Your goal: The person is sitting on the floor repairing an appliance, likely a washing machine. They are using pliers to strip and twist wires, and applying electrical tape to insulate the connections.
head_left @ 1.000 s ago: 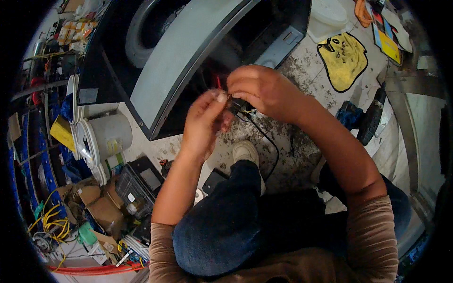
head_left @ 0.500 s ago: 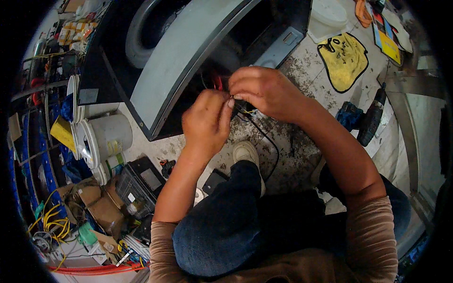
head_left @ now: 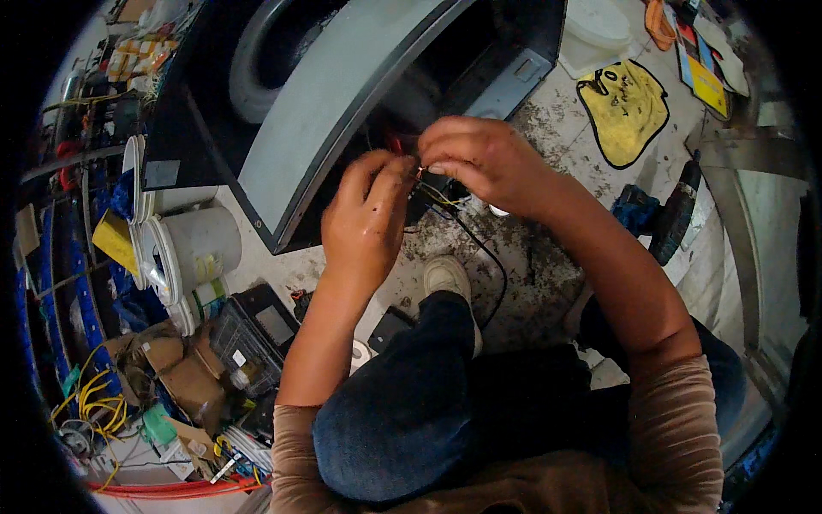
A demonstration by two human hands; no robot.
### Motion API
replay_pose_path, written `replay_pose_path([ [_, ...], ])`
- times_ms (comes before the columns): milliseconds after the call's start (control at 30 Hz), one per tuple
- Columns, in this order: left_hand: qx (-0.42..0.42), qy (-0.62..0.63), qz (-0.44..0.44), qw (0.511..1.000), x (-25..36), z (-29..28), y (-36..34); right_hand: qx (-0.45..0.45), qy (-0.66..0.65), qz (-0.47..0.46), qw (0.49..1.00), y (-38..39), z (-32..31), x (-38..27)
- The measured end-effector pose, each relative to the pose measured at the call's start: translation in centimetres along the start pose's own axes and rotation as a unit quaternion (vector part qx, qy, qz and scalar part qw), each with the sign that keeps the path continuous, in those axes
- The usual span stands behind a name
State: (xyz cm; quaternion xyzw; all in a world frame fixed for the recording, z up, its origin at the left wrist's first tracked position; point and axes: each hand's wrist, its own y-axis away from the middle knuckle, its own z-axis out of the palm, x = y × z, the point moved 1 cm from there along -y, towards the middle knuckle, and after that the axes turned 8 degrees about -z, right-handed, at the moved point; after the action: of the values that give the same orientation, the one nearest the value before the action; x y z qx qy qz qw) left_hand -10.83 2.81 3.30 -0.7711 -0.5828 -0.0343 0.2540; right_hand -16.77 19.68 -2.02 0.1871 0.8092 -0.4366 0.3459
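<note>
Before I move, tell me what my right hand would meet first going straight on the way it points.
Most likely the left hand: the right hand points leftward at its fingertips. A thin wire shows between the two; whether there is any gap in depth is unclear.

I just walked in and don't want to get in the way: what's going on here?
A person's left hand and right hand meet at the fingertips, pinching what looks like a thin wire before an open black-and-grey casing. Below, a black cable curves over the dirty floor. A drill lies off to the right, untouched.
</note>
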Motion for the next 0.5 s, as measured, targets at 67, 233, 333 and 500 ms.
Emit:
replay_pose_path([
  [67,-0.006,-0.011,0.02,1.0,-0.1,0.2,0.0,0.0,-0.006,0.003,1.0,-0.1,0.1,-0.1],
  [233,-0.029,0.024,0.028,0.999,-0.4,0.2,-0.5,-0.018,-0.017,0.006,1.0,-0.1,-0.1,0.0],
  [333,-0.093,0.159,-0.117,0.976,-1.0,0.7,-0.1,-0.036,0.0,-0.003,0.999,-0.4,-0.1,-0.5],
  [500,-0.173,0.37,-0.361,0.838,-1.0,1.1,0.7,-0.009,-0.006,-0.005,1.0,0.1,0.3,-0.3],
])
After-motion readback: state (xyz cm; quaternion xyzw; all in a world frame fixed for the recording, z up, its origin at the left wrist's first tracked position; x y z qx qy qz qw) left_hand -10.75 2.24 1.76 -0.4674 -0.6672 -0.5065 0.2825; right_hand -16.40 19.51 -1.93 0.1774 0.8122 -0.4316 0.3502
